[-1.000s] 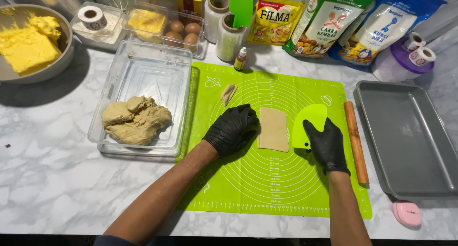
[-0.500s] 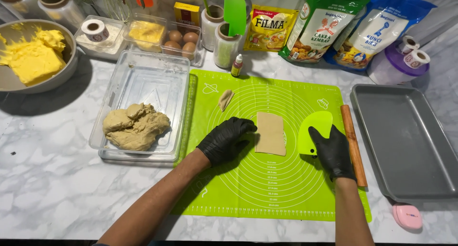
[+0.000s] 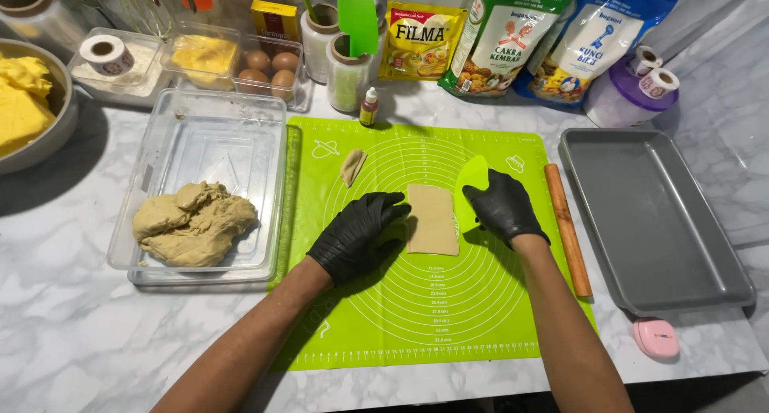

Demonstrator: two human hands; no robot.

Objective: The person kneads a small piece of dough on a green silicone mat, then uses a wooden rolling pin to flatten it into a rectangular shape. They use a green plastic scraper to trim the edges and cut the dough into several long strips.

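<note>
A: Where is the flat piece of dough?

B: The rectangular dough sheet (image 3: pixel 432 218) lies on the green silicone mat (image 3: pixel 416 317), near its middle, between the two black-gloved hands.

A: What is the left hand doing?

B: The left hand (image 3: pixel 356 235) rests palm down on the mat, its fingers (image 3: pixel 390 205) loosely spread and gripping nothing; the fingertips reach the sheet's left edge.

A: And the right?

B: The right hand (image 3: pixel 502 207) has its fingers closed on a green plastic scraper (image 3: pixel 471 181), which stands just beside the sheet's right edge. Whether the blade touches the dough, I cannot tell.

A: What else is on the mat?

B: A small dough scrap (image 3: pixel 351 166) lies toward the upper left, well apart from the sheet.

A: Around it?

B: On the marble bench (image 3: pixel 72 333), a clear container (image 3: pixel 272 141) to the left holds a dough lump (image 3: pixel 192 225). A wooden rolling pin (image 3: pixel 568 230) lies along the mat's right edge, with a grey baking tray (image 3: pixel 697 277) beyond it.
</note>
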